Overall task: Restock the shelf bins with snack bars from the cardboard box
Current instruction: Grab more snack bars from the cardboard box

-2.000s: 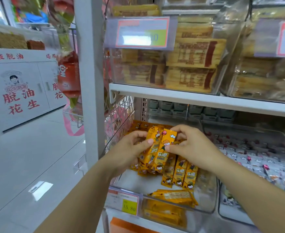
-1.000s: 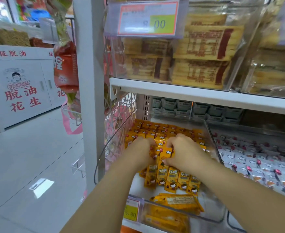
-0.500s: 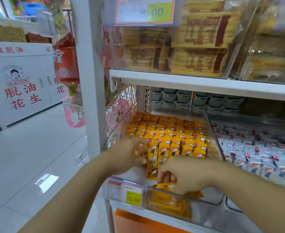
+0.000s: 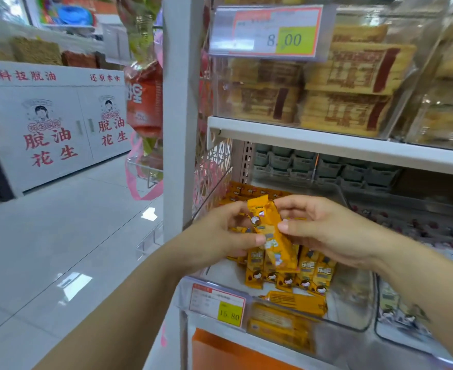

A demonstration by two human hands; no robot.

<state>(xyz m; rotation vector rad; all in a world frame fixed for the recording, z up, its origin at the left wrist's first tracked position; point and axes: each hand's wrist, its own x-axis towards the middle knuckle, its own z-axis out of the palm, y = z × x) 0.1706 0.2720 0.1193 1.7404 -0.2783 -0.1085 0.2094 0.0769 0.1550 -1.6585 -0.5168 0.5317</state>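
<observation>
Bar (image 4: 269, 231): orange wrapper, held tilted above bin, top end up-left, lower end over the row of bars.
L hand (image 4: 221, 237): fingers closed on bar's left edge, thumb at its mid-length.
R hand (image 4: 324, 231): thumb and fingers pinch bar's right edge; other fingers curl over top end.
Bin (image 4: 353, 313): clear plastic, lower shelf, left slot beside post (image 4: 180, 116). Holds bars (image 4: 286, 273) standing in a row, faces fwd, more rows behind hands; loose bars (image 4: 297, 303) lie flat at bin front. Floor of bin bare at right front.
Tag (image 4: 218, 305): on bin front, reads 15.80.
Next bin (image 4: 423, 236), right: white/red packs, blurred.
Upper shelf (image 4: 326, 142): clear bin w/ tan flat packs (image 4: 348, 76); upper tag (image 4: 270, 33) reads 8.00.
Orange panel (image 4: 220, 351) below the bin, partly cut off by frame edge.
</observation>
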